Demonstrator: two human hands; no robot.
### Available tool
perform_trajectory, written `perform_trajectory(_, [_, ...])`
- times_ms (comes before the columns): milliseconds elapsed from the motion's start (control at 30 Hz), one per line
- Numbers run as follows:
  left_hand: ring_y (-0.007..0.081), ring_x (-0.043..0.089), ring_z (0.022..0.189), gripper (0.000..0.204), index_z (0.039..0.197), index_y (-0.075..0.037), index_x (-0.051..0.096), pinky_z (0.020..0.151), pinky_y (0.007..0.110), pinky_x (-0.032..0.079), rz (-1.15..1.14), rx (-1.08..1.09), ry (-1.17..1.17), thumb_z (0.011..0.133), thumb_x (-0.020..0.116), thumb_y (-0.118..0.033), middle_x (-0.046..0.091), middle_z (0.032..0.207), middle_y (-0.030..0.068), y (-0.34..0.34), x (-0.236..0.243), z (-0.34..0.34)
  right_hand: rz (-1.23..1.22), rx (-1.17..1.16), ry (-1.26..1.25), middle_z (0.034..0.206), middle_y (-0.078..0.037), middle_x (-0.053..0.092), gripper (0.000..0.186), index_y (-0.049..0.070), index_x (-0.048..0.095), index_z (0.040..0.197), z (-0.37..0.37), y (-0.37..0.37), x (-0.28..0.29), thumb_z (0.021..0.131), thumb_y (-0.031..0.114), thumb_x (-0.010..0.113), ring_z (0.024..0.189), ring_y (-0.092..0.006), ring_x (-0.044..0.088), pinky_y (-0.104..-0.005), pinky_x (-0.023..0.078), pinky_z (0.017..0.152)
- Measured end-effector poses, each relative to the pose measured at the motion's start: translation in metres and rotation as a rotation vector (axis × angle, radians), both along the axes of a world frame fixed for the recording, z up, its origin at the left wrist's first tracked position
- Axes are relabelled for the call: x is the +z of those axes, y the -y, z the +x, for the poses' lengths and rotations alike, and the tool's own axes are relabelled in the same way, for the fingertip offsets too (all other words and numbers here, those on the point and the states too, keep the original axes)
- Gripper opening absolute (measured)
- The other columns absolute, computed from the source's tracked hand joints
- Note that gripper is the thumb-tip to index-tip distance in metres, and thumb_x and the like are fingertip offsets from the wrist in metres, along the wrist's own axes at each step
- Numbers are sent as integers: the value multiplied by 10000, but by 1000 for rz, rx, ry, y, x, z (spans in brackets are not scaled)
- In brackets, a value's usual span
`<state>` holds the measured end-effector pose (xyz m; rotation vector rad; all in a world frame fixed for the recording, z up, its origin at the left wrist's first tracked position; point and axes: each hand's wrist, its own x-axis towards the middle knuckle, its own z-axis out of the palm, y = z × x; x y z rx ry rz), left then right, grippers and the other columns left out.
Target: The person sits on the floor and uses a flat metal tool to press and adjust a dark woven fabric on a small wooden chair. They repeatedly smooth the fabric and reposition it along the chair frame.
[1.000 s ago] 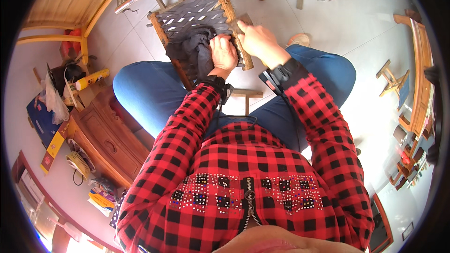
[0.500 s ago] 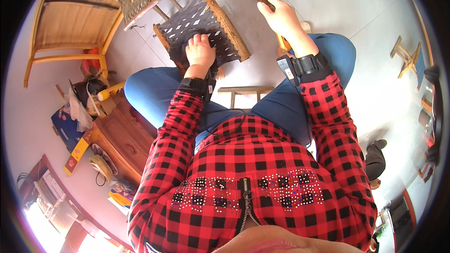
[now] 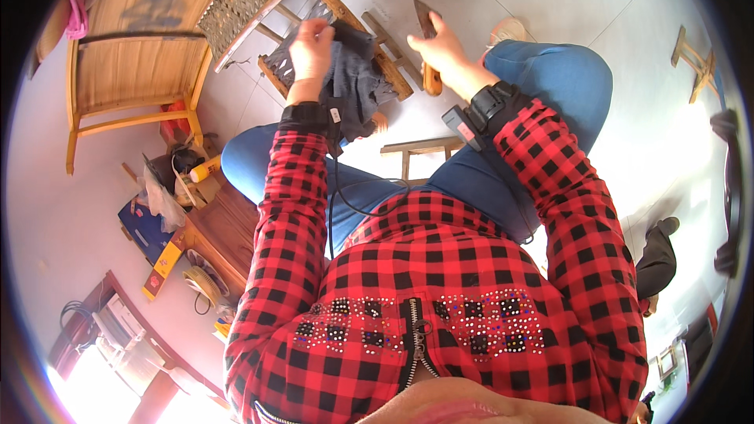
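Observation:
My left hand (image 3: 312,55) is raised over the small log-framed stool (image 3: 336,1) with its woven grey strips, its fingers curled on dark grey cloth (image 3: 353,71), which drapes over the seat and hangs down toward my knees. To the right of the stool, my right hand (image 3: 441,59) grips a tool with an orange wooden handle (image 3: 432,82) and a dark, flat blade (image 3: 424,14), pointing upward. The blade is clear of the stool. A black cable runs from my left wrist band down over my lap.
Another woven-seat stool (image 3: 239,12) and a yellow wooden chair (image 3: 141,86) stand at left, above a cabinet (image 3: 224,232) with clutter. A low wooden piece (image 3: 420,145) lies between my legs. Stool legs show at top and right (image 3: 683,59). Another person's dark-trousered leg (image 3: 656,259) is at right.
My left hand has risen with the cloth, which now hangs further off the seat. My right hand moved away from the stool with the tool, then slightly back down and left.

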<state>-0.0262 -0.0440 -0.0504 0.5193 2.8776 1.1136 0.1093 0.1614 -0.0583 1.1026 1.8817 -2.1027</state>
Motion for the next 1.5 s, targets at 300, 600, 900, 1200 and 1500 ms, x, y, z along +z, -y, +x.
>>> perform_trajectory(300, [344, 606, 881, 248, 981, -96, 618, 781, 442, 495, -344, -121, -89, 747, 678, -152, 618, 919, 145, -5, -37, 35, -217, 86, 404, 692, -173, 612, 390, -106, 591, 794, 34, 38, -42, 880, 272, 621, 538, -272, 612, -398, 469, 472])
perform_trajectory(600, [347, 510, 1170, 358, 1107, -122, 646, 1026, 431, 376, -357, -361, -287, 793, 703, -284, 604, 1192, 147, -34, -50, -2, -263, 123, 343, 667, -164, 601, 404, -122, 605, 806, 44, 56, -50, 872, 277, 616, 560, -258, 599, -385, 449, 487])
perform_trajectory(900, [301, 598, 878, 36, 760, -56, 633, 825, 389, 470, -24, -397, -281, 767, 664, -73, 669, 888, 92, -44, -58, 48, -366, -162, 377, 696, -195, 596, 367, -140, 518, 942, 41, 59, -50, 920, 222, 459, 506, -271, 592, -383, 466, 421])
perform_trajectory(1200, [290, 577, 1004, 247, 972, -79, 655, 869, 375, 470, -47, -632, -47, 729, 668, -36, 639, 1092, 99, -23, -28, 136, -533, -126, 376, 878, -192, 564, 514, -80, 497, 1060, 30, 48, -53, 974, 399, 331, 585, -271, 592, -389, 558, 480])
perform_trajectory(1500, [281, 570, 1081, 356, 1080, -78, 638, 961, 396, 427, -424, -490, -375, 727, 639, -23, 630, 1159, 90, -34, -36, 38, -449, 19, 362, 846, -145, 526, 528, -51, 484, 1069, 26, 47, -47, 967, 453, 363, 548, -218, 528, -383, 514, 485])
